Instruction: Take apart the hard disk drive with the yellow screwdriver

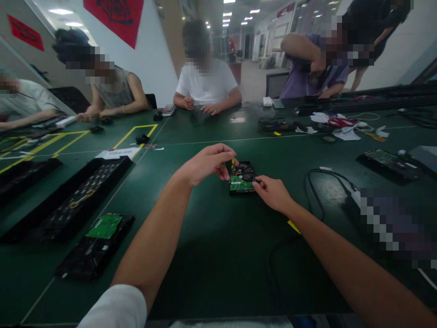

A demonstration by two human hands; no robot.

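A black hard drive with a green circuit board (241, 183) lies on the dark green table (211, 228), in front of me near the middle. My left hand (211, 163) is bent over its upper left corner, fingers curled, with a small yellow item (233, 161) at the fingertips; what that item belongs to is too small to tell. At the drive's right edge, my right hand (271, 192) pinches the side between thumb and fingers.
Another drive (102, 232) and a long black tray (82, 196) lie to the left. Black cables (316, 191) and a further drive (389, 164) are on the right. Several people sit across the table, one in a white shirt (208, 84).
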